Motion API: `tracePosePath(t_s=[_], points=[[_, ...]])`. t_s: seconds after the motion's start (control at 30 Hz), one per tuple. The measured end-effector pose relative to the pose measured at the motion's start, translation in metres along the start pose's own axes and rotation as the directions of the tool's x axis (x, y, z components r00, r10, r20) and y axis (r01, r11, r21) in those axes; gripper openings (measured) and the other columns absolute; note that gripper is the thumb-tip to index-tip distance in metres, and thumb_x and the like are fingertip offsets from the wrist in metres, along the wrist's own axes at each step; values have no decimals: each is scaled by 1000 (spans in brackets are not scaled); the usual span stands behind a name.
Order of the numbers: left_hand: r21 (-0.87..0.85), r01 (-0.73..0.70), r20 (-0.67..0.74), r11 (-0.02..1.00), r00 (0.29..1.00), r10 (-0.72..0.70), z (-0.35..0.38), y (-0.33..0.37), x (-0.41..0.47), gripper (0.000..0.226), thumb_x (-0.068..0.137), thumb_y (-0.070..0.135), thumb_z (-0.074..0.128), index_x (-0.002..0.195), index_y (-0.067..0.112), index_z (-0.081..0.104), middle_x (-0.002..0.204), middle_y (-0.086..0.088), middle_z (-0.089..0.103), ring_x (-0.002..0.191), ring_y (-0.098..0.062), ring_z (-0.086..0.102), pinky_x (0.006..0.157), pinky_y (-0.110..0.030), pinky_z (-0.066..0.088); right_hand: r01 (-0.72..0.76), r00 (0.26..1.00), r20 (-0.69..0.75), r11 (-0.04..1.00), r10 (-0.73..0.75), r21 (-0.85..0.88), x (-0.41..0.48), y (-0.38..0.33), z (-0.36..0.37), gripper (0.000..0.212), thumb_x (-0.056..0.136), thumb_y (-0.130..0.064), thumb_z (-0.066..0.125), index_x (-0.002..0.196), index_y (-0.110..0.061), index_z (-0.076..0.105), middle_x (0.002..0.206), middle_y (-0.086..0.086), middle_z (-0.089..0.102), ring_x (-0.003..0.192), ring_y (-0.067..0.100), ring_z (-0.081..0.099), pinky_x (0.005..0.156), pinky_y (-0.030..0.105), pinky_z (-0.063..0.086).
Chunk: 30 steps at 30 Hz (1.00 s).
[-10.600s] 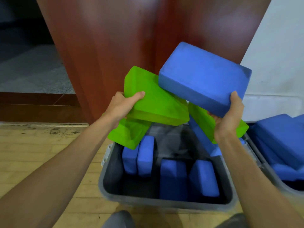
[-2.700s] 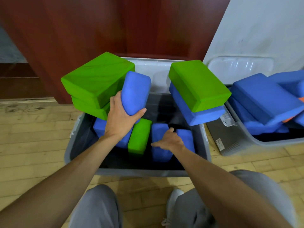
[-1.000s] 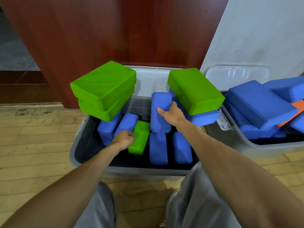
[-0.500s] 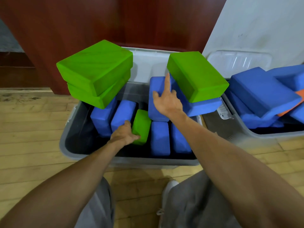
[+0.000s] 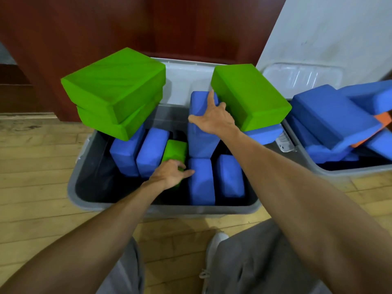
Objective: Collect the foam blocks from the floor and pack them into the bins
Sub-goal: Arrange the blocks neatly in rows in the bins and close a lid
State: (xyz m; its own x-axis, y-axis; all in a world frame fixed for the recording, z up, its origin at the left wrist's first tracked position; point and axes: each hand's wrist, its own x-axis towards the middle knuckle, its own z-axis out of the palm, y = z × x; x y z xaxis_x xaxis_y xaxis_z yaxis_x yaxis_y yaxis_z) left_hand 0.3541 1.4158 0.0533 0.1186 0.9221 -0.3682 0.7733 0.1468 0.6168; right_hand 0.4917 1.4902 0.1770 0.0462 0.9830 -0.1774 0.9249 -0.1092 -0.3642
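Head view: inside the bin [image 5: 233, 210], right hand [image 5: 214, 120] gripped 1 upright blue block [image 5: 201, 143], fingers spread, probably to seat it; left hand [image 5: 169, 175], fingers curled, held the green block [image 5: 175, 150] aside, likely clearing a slot.

blue and green foam blocks [image 5: 201, 181], upright in grey bin [image 5: 233, 209]

Two bins [image 5: 233, 210], four green blocks [image 5: 112, 81], one orange block [image 5: 381, 118], many blue blocks [image 5: 201, 181], two hands [image 5: 214, 122].
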Motion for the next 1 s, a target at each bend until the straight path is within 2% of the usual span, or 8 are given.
tracePosePath(t_s=[0.13,0.37,0.47,0.57,0.67,0.77,0.9,1.0], points=[[30,37,-20,999,999,-37,7,15,9,65,77,59,67,127,18,59,122,-4,63,112,-23,59,92,-35,50,-6,1000,3,1000,6,-27,15,-7,5,98,88,-56,54,153,-12,-5,150,27,19,128,43,41,99,44,39],[213,-11,-132,977,990,40,10,19,14,47,82,38,72,123,20,58,113,0,67,111,-22,58,82,-32,47,-6,1000,2,999,6,34,29,1,18,85,95,-52,46,154,-12,0,156,23,-9,132,47,34,107,46,32],[138,-44,-75,989,996,55,5,10,15,49,83,33,72,128,24,57,110,6,68,111,-18,58,82,-27,44,10,997,-72,1000,-10,5,29,6,29,78,98,-53,39,153,-9,7,153,27,5,137,45,22,112,47,21],[74,-110,-5,991,994,111,2,1,10,39,84,29,71,122,25,63,102,6,66,104,-19,61,85,-31,48,15,989,-148,1000,-18,-20,27,9,43,65,97,-54,40,147,-15,25,148,26,21,132,44,28,104,52,31],[47,-28,-262,999,964,39,-4,-9,-1,25,86,30,67,109,22,65,112,-3,55,102,-27,60,83,-36,47,41,984,-170,994,-58,-103,26,13,55,59,98,-53,37,144,-17,31,153,20,18,133,41,27,103,53,34],[98,140,-289,985,951,-106,-11,-17,-8,52,82,46,67,121,16,52,127,-7,40,111,-32,56,88,-42,45,39,992,-118,990,-55,-133,29,15,57,60,100,-50,33,149,-17,24,156,16,13,135,42,24,108,53,29],[244,198,-215,949,966,-147,-12,-11,-9,86,75,58,70,137,7,38,144,-12,32,123,-33,49,95,-42,44,60,998,29,984,-56,-166,26,11,51,64,103,-44,28,154,-11,8,159,20,0,145,41,6,117,50,10],[288,228,-210,930,963,-171,-11,0,-7,99,72,57,73,140,-1,30,146,-18,30,125,-34,49,98,-41,43,183,980,118,951,-158,-250,19,11,47,63,102,-32,37,152,-3,11,158,24,5,147,39,0,120,46,5]])
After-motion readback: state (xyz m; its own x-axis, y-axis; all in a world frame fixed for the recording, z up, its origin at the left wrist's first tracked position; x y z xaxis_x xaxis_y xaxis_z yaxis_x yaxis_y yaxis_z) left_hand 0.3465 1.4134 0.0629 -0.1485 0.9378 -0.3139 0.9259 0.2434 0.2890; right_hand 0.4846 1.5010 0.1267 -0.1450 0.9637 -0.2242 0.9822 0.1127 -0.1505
